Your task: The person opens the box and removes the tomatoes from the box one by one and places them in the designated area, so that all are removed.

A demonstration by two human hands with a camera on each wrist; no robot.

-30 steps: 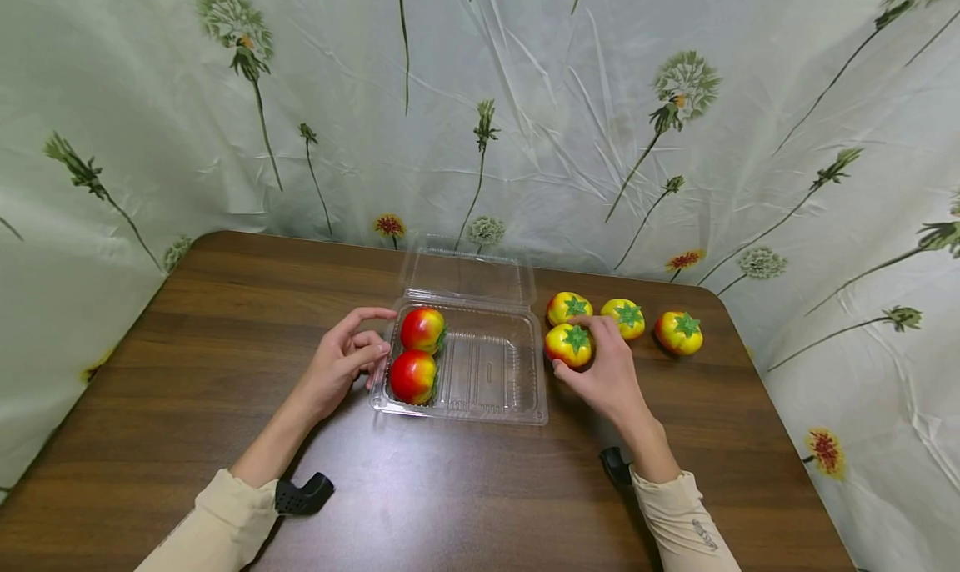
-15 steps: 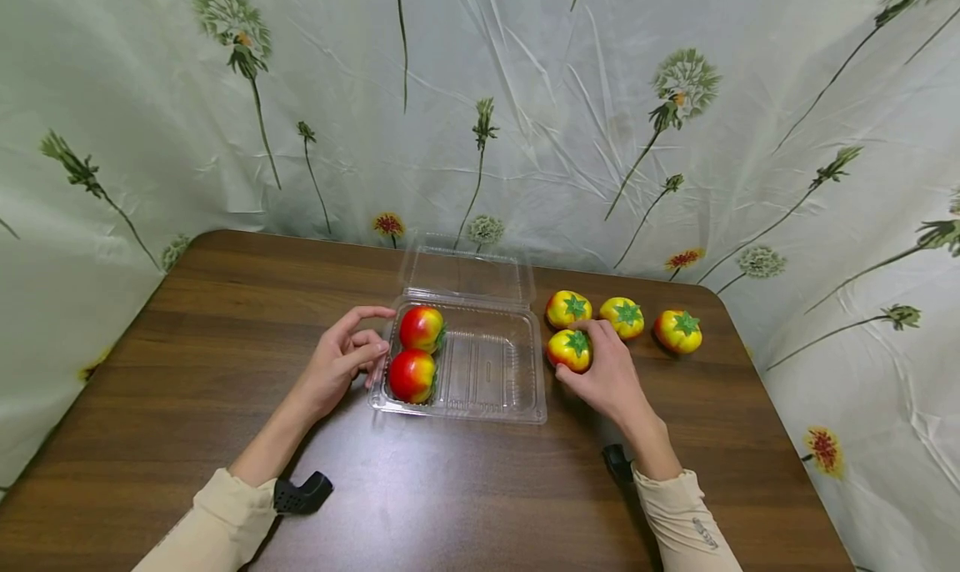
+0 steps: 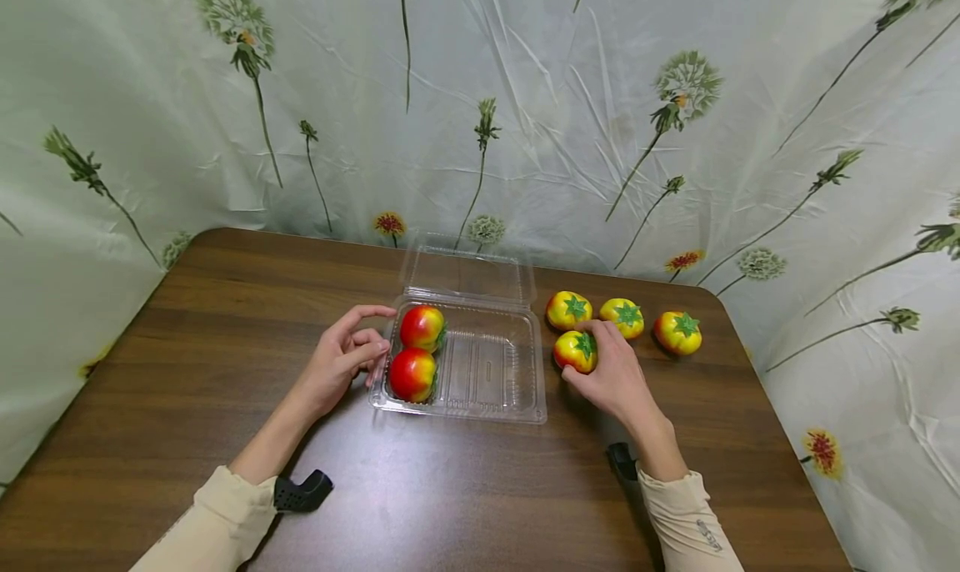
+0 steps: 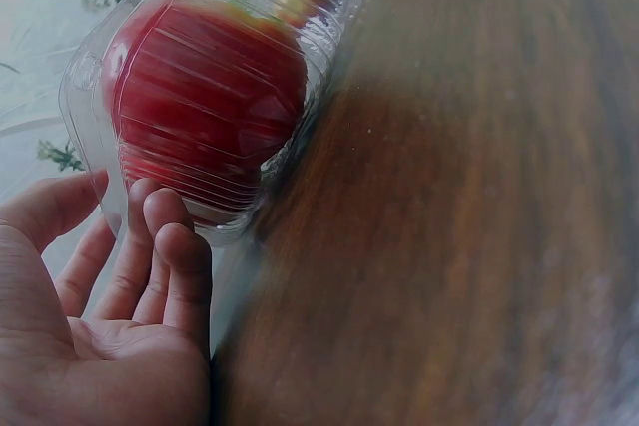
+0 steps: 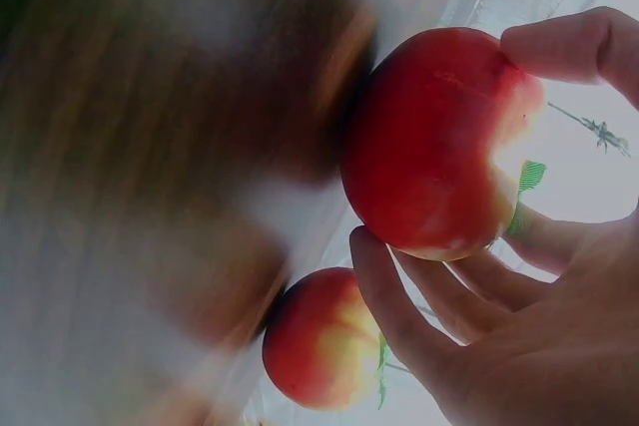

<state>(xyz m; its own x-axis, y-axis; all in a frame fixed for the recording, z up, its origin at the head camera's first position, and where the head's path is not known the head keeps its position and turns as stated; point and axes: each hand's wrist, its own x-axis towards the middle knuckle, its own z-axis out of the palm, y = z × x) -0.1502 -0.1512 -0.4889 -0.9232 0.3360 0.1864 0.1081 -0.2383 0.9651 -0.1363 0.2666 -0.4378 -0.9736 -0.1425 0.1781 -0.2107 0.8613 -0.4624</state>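
In the head view, a clear plastic clamshell container (image 3: 489,363) lies with its lid (image 3: 468,268) folded back. Inside at its left end are two red-and-yellow persimmons, a rear one (image 3: 422,328) and a front one (image 3: 411,375). My left hand (image 3: 341,362) holds the container's left rim, thumb above and fingertips against the wall (image 4: 150,182). To the right of the container my right hand (image 3: 611,372) grips another persimmon (image 3: 576,351) between thumb and fingers; its green leafy top faces up, tilted. In the right wrist view, the fingers surround this persimmon (image 5: 439,142).
Three more persimmons stand on the wooden table (image 3: 450,505) behind and beside my right hand: one at the left (image 3: 568,310), one in the middle (image 3: 622,317), one at the right (image 3: 678,333). A flower-printed curtain (image 3: 337,97) hangs behind the table edge.
My right hand has shifted slightly right and toward me with the gripped persimmon, which has tilted and stands farther from the container. The left hand and container have stayed put.
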